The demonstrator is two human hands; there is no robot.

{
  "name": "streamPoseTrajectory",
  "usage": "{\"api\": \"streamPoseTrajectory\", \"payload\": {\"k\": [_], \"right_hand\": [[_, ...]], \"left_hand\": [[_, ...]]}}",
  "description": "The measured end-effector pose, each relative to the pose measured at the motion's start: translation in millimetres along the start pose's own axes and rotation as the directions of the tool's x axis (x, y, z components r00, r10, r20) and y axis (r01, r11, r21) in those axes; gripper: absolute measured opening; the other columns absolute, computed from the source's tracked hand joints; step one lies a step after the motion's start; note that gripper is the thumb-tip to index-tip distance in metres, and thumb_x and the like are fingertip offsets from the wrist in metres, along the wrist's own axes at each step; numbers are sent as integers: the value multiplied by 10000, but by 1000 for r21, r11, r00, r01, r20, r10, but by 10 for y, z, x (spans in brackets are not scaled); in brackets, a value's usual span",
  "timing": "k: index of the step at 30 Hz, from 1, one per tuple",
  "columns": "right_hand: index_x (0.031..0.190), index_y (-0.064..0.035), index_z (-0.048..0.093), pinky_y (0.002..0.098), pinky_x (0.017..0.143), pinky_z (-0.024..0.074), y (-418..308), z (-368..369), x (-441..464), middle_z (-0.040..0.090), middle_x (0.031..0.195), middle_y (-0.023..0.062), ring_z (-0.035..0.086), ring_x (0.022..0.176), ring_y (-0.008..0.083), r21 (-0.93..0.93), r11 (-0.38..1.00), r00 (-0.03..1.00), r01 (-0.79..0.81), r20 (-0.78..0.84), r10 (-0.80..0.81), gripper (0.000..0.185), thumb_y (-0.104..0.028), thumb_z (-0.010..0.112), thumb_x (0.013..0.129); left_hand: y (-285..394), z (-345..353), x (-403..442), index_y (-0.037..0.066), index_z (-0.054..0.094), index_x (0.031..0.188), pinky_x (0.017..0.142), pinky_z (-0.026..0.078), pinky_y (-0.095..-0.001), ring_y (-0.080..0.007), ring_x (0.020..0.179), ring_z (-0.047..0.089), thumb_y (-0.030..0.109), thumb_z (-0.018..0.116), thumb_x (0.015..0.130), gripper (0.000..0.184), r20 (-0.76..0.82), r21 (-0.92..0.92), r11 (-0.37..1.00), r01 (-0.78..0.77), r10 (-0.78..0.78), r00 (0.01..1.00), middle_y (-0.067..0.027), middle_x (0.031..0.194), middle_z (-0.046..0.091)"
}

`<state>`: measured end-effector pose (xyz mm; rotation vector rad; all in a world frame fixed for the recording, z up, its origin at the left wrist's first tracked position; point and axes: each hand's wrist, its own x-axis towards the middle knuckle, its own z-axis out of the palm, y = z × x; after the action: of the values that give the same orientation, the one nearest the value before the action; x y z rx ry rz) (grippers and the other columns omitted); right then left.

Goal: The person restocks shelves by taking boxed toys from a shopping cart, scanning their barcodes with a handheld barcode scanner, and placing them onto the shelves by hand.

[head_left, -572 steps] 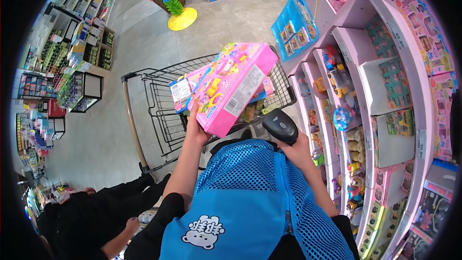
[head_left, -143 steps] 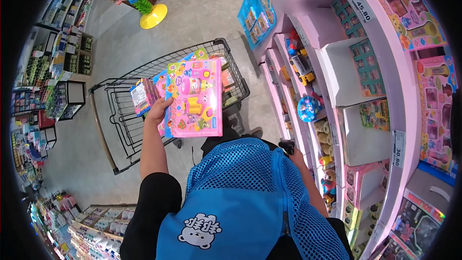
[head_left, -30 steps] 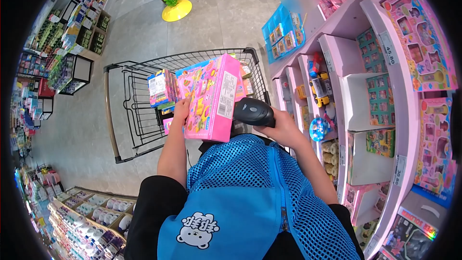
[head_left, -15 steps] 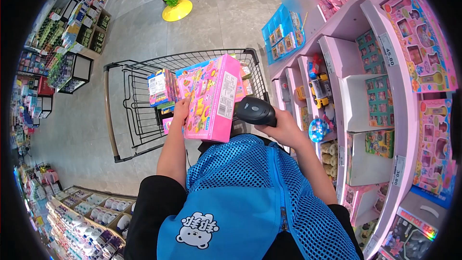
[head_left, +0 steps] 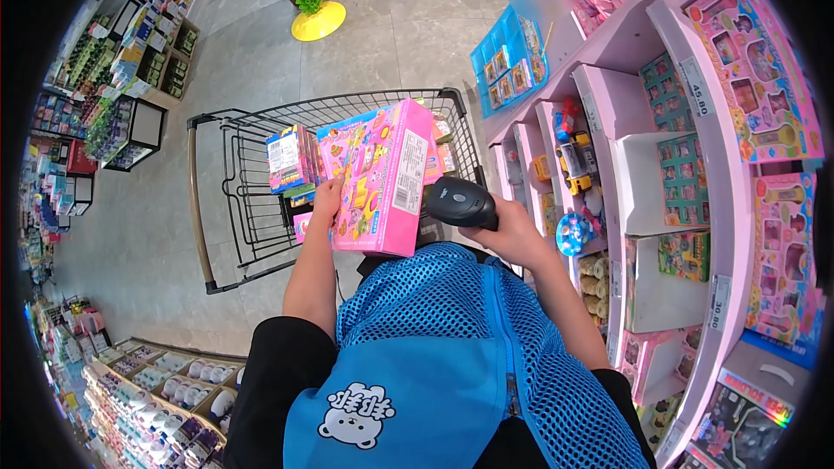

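Observation:
A pink toy box (head_left: 373, 182) is tilted up in front of me, its side with a white barcode label facing right. Gripping its left edge is my left hand (head_left: 327, 200), closed on the box with part of the fingers behind it. My right hand (head_left: 514, 234) is wrapped round the handle of a black barcode scanner (head_left: 460, 202). The scanner's head points left at the labelled side, close to the box. Beneath and behind the box is a wire shopping cart (head_left: 252, 247) holding several other boxed toys (head_left: 289, 161).
Pink shelves (head_left: 621, 104) with boxed toys and price tags run along my right side. A blue display tray (head_left: 486, 91) hangs at their far end. A plant on a yellow base (head_left: 319, 22) stands ahead. Product racks (head_left: 165, 399) line the left.
Almost nothing differs. My view has shifted very slightly against the shelves; the box and scanner keep their places in my hands.

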<state>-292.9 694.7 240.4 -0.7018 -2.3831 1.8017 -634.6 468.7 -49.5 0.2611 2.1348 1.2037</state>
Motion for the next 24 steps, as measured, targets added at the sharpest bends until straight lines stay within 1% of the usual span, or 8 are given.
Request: {"api": "streamPoseTrajectory", "payload": {"k": [2, 5, 11, 13, 14, 17, 20, 24], "right_hand": [[1195, -7, 649, 325, 818, 531, -41, 18, -5, 730, 975, 99, 661, 874, 136, 12, 1000, 1000, -15, -19, 15, 421, -142, 775, 817], [1191, -6, 651, 330, 828, 529, -65, 34, -10, 732, 975, 96, 663, 876, 139, 11, 1000, 1000, -8, -23, 8, 418, -147, 774, 816], [1171, 1, 653, 298, 696, 533, -40, 70, -17, 712, 910, 64, 641, 757, 106, 108, 993, 998, -47, -38, 52, 380, -114, 775, 830], [1216, -11, 641, 316, 793, 536, 13, 70, -20, 725, 986, 94, 667, 866, 137, 151, 981, 991, -125, -21, 129, 431, -131, 780, 826], [1239, -16, 635, 325, 841, 538, 47, 71, -20, 731, 1024, 110, 680, 920, 152, 173, 971, 986, -164, -12, 168, 457, -140, 783, 824], [1202, 23, 618, 272, 589, 510, 147, 119, -38, 691, 901, 45, 603, 689, 78, 205, 976, 992, -69, -88, 88, 393, -65, 763, 847], [1190, 29, 618, 274, 585, 508, 187, 124, -68, 685, 899, 41, 602, 666, 82, 229, 969, 990, -88, -90, 111, 382, -67, 760, 849], [1187, 17, 626, 274, 595, 508, 197, 123, -120, 687, 879, 41, 608, 663, 82, 234, 958, 979, -166, -78, 189, 382, -97, 765, 850]], "left_hand": [[-35, -2, 17, -56, 723, 1054, 737, 504, -340, -158, 781, 631, 421, 577, 1002, 500, 9, -10, 1000, 0, 0, 1000, -113, 871, 724], [-51, -10, 23, -54, 721, 1060, 737, 504, -342, -161, 783, 630, 419, 579, 1001, 497, 18, -12, 1000, -2, 2, 1000, -115, 877, 722], [-60, -43, 27, -52, 685, 1135, 785, 501, -333, -156, 869, 633, 389, 597, 993, 471, 24, -3, 999, -54, 54, 998, -124, 950, 713], [-3, -78, -20, -48, 671, 1162, 807, 499, -326, -152, 903, 632, 365, 600, 994, 452, 31, 4, 997, -77, 77, 997, -119, 989, 711], [27, -104, -40, -38, 656, 1200, 826, 501, -320, -151, 930, 633, 348, 605, 994, 441, 66, -67, 997, -49, 53, 996, -115, 1035, 706], [138, -205, -162, -7, 598, 1320, 883, 503, -307, -148, 1012, 631, 292, 619, 995, 443, 163, -277, 960, 33, 14, 987, -102, 1170, 682], [293, -321, -268, 68, 457, 1491, 975, 488, -308, -148, 1147, 597, 201, 616, 1000, 532, 266, -436, 895, 91, 32, 963, -98, 1350, 600], [445, -403, -375, 128, 461, 1501, 998, 479, -303, -152, 1192, 573, 150, 583, 1010, 506, 265, -470, 882, 20, 120, 957, -95, 1417, 552]]}}
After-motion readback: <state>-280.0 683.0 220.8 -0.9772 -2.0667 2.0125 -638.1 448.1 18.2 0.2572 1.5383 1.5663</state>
